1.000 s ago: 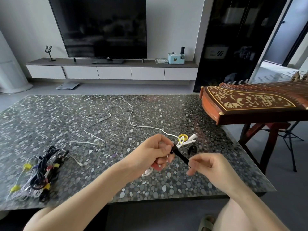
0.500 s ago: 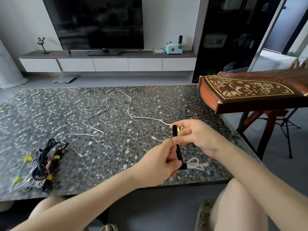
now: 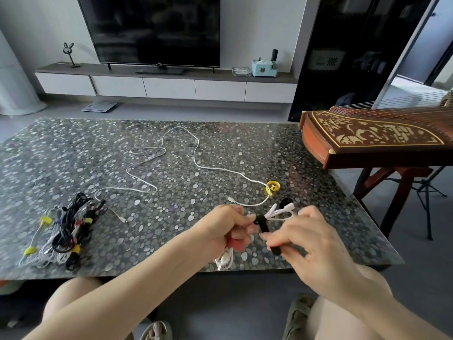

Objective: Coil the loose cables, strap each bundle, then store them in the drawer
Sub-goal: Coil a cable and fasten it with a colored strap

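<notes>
Sitting at the pebble-patterned table, a person is gripping a coiled white cable in the curled left hand near the front edge, while the right hand, blurred, is pinching the black strap at its middle. A loose white cable is snaking across the middle, strapped bundles lying far left, a guzheng crowding the right edge.
</notes>
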`<state>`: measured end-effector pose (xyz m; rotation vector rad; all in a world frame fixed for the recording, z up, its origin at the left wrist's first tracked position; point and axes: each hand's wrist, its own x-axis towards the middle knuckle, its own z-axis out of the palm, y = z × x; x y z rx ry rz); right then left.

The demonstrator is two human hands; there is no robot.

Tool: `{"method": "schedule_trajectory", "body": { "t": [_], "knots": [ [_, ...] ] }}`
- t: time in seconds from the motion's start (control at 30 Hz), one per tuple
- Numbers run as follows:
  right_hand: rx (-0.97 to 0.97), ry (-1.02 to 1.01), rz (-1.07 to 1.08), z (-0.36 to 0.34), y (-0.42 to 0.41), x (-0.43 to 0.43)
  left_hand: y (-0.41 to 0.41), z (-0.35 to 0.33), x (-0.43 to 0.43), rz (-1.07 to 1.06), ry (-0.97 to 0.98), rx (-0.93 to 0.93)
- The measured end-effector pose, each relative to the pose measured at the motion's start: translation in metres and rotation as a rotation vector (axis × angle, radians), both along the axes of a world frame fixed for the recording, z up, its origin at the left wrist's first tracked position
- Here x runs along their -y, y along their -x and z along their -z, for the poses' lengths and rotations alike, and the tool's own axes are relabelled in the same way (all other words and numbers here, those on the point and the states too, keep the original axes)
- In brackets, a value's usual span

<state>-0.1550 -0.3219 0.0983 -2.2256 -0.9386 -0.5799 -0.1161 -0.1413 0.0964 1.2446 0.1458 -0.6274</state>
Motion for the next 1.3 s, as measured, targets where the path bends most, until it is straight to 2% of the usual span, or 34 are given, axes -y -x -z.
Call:
{"method": "schedule_trajectory", "body": {
  "t": [0.17,0.33,0.4,0.47,0.6,0.67,0.77,0.87,1.0,1.1,1.2,1.3],
  "knots": [
    [0.145,-0.017,-0.012,0.025,-0.001,0.005,0.004,0.002,0.004,0.056,0.062,0.034],
    [0.314,0.007,-0.012,0.036,-0.008,0.005,0.007,-0.003,0.003,0.09,0.034,0.195],
    [0.305,0.002,-0.017,0.041,-0.011,0.004,0.008,-0.006,0.001,0.097,-0.012,0.307],
    [0.128,-0.052,-0.002,0.048,-0.011,0.005,0.009,-0.008,0.0,0.107,-0.11,0.485],
    [-0.705,-0.366,-0.025,0.049,-0.016,0.018,0.008,-0.014,-0.006,0.062,-0.319,0.814],
    [-1.008,-0.431,-0.036,0.042,-0.025,0.025,0.008,-0.017,-0.011,0.053,-0.398,0.916],
    [-1.157,-0.394,0.03,0.036,-0.044,0.029,0.008,-0.018,-0.016,0.055,-0.615,1.158],
    [-1.389,-0.429,-0.095,0.021,-0.063,0.025,0.011,-0.02,-0.015,0.078,-0.79,1.451],
    [-1.419,-0.259,-0.284,0.001,-0.072,0.01,0.016,-0.019,-0.016,0.106,-0.821,1.663],
    [-1.415,-0.265,-0.305,-0.002,-0.073,0.002,0.02,-0.021,-0.02,0.119,-0.835,1.733],
    [-1.399,-0.231,-0.269,-0.005,-0.073,-0.003,0.026,-0.023,-0.019,0.173,-0.838,1.682],
    [-1.309,-0.038,-0.226,-0.01,-0.072,-0.012,0.035,-0.022,-0.016,0.194,-0.697,1.523]
  ]
}}
